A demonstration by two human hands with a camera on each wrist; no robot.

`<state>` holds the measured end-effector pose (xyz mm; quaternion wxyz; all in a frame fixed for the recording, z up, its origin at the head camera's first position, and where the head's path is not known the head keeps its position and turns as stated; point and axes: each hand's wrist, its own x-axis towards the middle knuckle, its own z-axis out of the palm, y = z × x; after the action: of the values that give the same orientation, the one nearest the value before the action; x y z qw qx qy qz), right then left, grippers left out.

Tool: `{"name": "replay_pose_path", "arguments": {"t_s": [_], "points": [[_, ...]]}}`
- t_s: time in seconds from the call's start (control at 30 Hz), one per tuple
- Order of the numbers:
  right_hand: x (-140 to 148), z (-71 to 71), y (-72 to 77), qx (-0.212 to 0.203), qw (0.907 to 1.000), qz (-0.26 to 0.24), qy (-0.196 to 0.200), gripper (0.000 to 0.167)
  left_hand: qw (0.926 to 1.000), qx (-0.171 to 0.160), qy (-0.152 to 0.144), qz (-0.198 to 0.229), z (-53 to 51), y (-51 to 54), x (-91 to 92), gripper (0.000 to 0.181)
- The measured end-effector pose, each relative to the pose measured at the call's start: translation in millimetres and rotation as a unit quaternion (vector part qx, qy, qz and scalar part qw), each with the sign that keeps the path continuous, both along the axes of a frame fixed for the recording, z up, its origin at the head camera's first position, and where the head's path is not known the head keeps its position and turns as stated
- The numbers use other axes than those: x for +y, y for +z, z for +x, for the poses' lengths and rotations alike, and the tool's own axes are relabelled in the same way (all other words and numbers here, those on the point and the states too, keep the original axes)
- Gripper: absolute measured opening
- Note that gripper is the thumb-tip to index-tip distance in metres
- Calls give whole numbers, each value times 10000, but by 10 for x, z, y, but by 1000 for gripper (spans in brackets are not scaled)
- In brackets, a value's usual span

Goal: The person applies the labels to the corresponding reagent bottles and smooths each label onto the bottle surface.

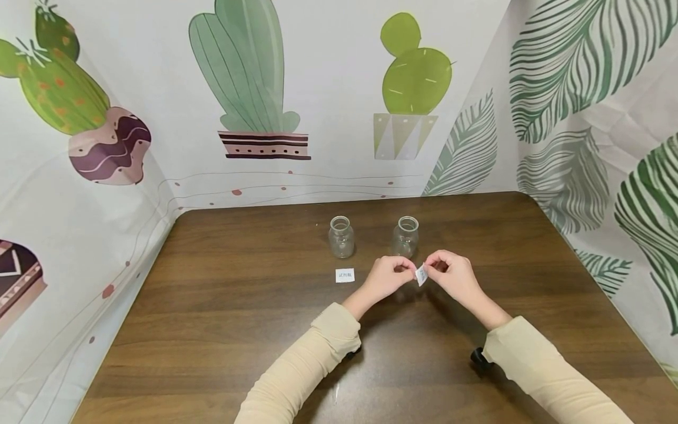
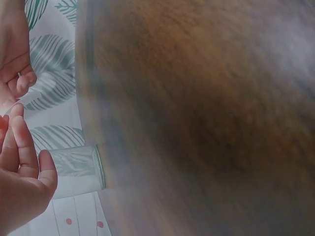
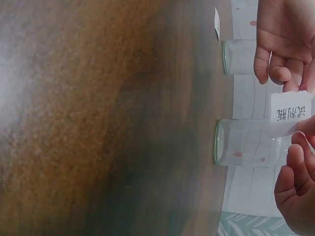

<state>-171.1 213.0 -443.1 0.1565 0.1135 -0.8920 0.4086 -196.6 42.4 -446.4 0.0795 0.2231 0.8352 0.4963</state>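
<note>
A small white paper label [image 1: 421,275] is pinched between the fingertips of both hands, above the table. My left hand [image 1: 384,275] holds one side of it and my right hand [image 1: 457,277] the other. Dark handwritten characters show on the label [image 3: 290,112] in the right wrist view. Just behind the hands stands a clear glass jar [image 1: 406,231], upright and without a lid; the hands partly hide its base. A second clear open jar [image 1: 341,240] is to its left. In front of that one lies another white label [image 1: 345,275] with small writing.
The brown wooden table [image 1: 212,330] ends at a wall hanging [image 1: 339,88] printed with cacti and leaves. A black object [image 1: 481,358] shows under the right sleeve [image 1: 540,359]. The left sleeve [image 1: 304,365] crosses the front of the table.
</note>
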Motion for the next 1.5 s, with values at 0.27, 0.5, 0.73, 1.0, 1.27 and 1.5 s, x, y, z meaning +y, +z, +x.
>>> {"name": "replay_pose_path", "arguments": {"t_s": [0.27,0.5,0.73,1.0,1.27,1.5], "points": [[-26,18,38,-34,9996,-275,97,14,10000,0,-83,-7,-11,-26,11,7],[-10,20,39,-155,9990,-353,218,14,9999,-46,-52,-81,-10,-25,9,6],[20,-1,-8,-173,9982,-441,356,15,9997,106,-45,-193,-18,-15,0,6],[29,-2,-14,-242,9983,-398,354,13,9967,368,491,-523,-42,-38,-7,5],[61,-7,-3,-337,9975,-539,318,8,9898,670,931,-844,-67,-88,-7,4],[49,20,79,-456,9941,-903,392,12,9878,689,1155,-782,-89,-122,-19,4]]}}
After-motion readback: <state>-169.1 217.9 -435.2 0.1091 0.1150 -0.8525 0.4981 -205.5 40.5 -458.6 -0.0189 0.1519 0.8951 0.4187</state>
